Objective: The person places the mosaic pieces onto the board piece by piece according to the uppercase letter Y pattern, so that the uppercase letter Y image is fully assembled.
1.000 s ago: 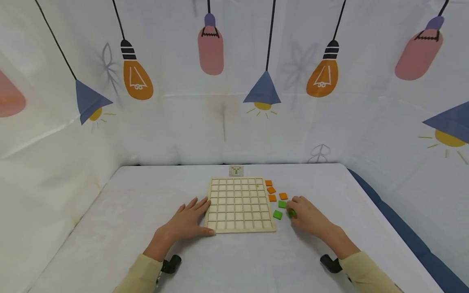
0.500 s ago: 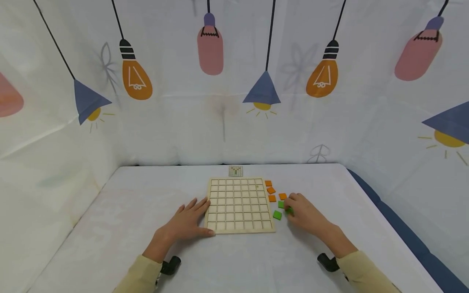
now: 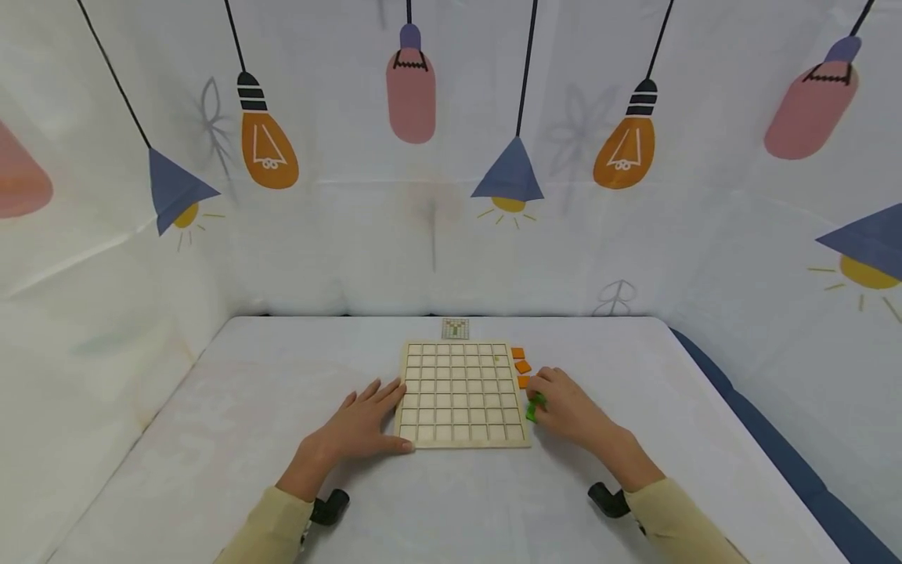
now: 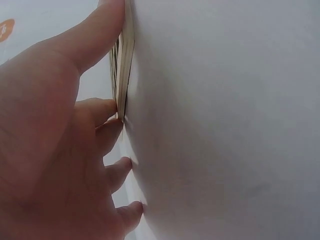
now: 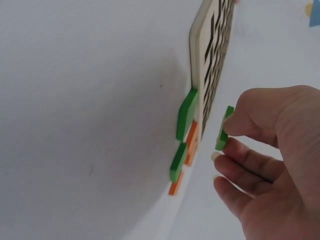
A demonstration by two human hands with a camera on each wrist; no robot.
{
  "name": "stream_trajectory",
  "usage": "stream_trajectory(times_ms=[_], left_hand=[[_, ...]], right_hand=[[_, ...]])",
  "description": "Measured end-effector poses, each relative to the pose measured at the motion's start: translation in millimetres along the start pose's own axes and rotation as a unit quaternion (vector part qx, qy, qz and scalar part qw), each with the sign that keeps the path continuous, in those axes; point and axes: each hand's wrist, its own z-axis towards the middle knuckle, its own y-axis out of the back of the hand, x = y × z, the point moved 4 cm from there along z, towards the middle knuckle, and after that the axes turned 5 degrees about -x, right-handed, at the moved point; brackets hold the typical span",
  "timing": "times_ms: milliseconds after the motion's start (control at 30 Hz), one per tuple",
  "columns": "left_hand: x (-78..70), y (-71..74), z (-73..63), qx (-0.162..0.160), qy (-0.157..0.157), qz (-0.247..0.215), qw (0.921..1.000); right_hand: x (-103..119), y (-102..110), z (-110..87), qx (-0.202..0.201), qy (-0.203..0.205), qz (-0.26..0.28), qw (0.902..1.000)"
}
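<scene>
Tile (image 5: 222, 139) (green) pinched in my right hand (image 3: 569, 406): right-wrist view, right of centre, shows it apart from two green tiles (image 5: 187, 115); head view merges them. My left hand (image 3: 361, 425), fingers spread, touches the board (image 3: 461, 395), head view lower centre.

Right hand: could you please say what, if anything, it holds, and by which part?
The fingers hold a green tile near its middle; its far side is hidden.
</scene>
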Motion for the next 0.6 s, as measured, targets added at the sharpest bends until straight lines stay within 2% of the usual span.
stream_trajectory(times_ms=[600], left_hand=[[3.1, -2.2, 1.5, 0.000, 0.007, 0.005, 1.0000]], right_hand=[[40.0, -7.6, 24.1, 0.009, 0.036, 0.030, 0.9989]])
